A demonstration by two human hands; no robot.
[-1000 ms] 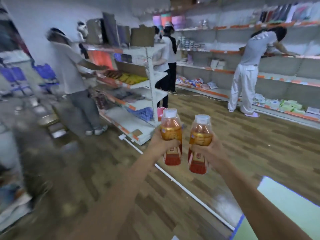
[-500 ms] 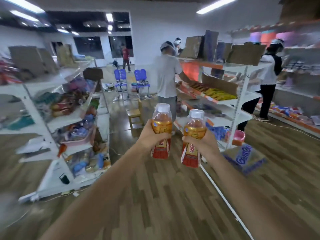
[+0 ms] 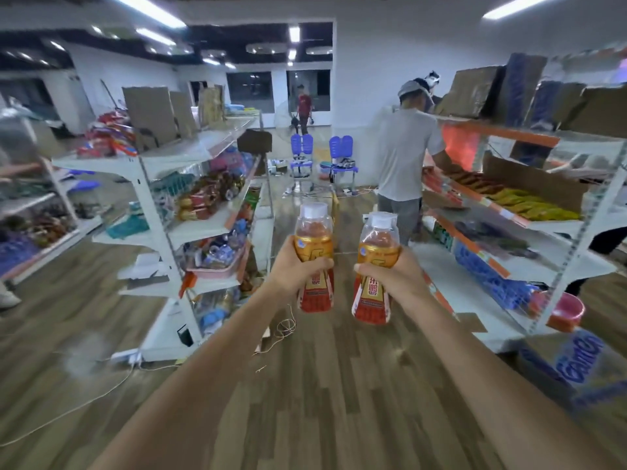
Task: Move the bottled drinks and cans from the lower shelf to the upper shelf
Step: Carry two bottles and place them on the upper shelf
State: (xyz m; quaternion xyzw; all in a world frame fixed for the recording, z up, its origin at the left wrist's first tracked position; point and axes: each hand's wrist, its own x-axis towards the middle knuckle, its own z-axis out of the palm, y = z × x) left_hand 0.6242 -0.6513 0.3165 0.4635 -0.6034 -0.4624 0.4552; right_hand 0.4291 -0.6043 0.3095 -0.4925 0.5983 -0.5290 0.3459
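Note:
I hold two upright bottled drinks out in front of me over the wooden floor. My left hand [image 3: 294, 268] grips the left bottle [image 3: 314, 232] round its middle; the bottle has a white cap, amber liquid and a gold and red label. My right hand [image 3: 395, 273] grips the matching right bottle [image 3: 377, 237] the same way. The two bottles stand side by side, a small gap apart. A white shelf unit [image 3: 159, 212] with several stocked levels stands to my left, holding packets and bottles.
Another white and orange shelf unit [image 3: 529, 228] stands on the right, where a person in a grey shirt [image 3: 405, 157] works. Two blue chairs [image 3: 322, 154] sit down the aisle. A cable [image 3: 84, 398] trails on the floor at left. A printed box [image 3: 570, 364] lies at right.
My view has swung left, from the wall shelves and right unit to the aisle between the two units. Both hands still grip the bottles at the same height.

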